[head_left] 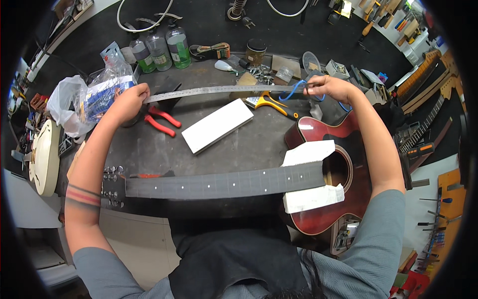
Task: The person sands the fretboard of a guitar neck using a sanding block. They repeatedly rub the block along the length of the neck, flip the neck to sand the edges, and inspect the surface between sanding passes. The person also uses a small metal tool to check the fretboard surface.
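A long thin metal ruler (219, 90) with fine marks stretches across the bench between my hands. Its left end is pinched in my left hand (132, 103), fingers closed. My right hand (330, 89) grips the other end, where a blue cord (297, 88) loops beside the fingers. Nearer to me lies a red acoustic guitar (318, 220), its dark fretboard (214, 184) facing up and its headstock to the left. White covering pieces (314, 198) lie on the body beside the fretboard's end. A white rectangular block (217, 126) rests between ruler and guitar.
Red-handled pliers (163, 121) lie by my left hand, and yellow-and-black pliers (273, 104) below the ruler's right part. Bottles with green liquid (178, 47), a jar (255, 52) and a plastic-wrapped package (107, 94) stand behind. A cream guitar body (44, 158) leans at left.
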Motion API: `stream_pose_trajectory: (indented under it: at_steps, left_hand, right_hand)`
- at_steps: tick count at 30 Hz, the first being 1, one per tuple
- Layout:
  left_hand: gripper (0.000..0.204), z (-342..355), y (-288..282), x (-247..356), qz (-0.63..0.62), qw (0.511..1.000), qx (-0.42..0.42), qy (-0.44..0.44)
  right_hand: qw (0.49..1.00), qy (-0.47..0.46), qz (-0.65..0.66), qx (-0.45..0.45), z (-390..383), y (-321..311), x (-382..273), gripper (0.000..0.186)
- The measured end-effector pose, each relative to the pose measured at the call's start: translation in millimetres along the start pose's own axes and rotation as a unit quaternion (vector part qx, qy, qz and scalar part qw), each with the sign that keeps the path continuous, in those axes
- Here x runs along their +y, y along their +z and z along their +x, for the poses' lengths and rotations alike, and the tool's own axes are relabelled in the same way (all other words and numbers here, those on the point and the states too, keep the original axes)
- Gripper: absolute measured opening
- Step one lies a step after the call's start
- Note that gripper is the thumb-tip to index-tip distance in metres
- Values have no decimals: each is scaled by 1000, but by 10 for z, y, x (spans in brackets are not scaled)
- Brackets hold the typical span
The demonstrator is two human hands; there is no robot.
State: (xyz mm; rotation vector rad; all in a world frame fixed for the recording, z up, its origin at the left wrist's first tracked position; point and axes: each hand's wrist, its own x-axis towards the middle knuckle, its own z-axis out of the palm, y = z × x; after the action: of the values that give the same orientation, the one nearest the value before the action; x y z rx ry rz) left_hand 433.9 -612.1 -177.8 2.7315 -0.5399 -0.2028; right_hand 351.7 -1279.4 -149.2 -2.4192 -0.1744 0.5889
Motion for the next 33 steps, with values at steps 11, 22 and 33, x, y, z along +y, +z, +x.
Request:
stream_pose_trajectory:
  at_steps: [11, 22, 33]
  left_hand:
    - [21, -77, 71, 85, 39, 994, 78, 68]
    - [9, -2348, -474, 1580, -272, 832, 307, 375]
    - [13, -4107, -250, 2226, -369, 565, 491, 551]
  right_hand:
    - [989, 15, 114, 98, -261, -30, -536, 29]
    - [918, -150, 275, 242, -1986, 1546, -2058, 19]
    - [897, -165, 399, 92, -2076, 3041, -2342, 14]
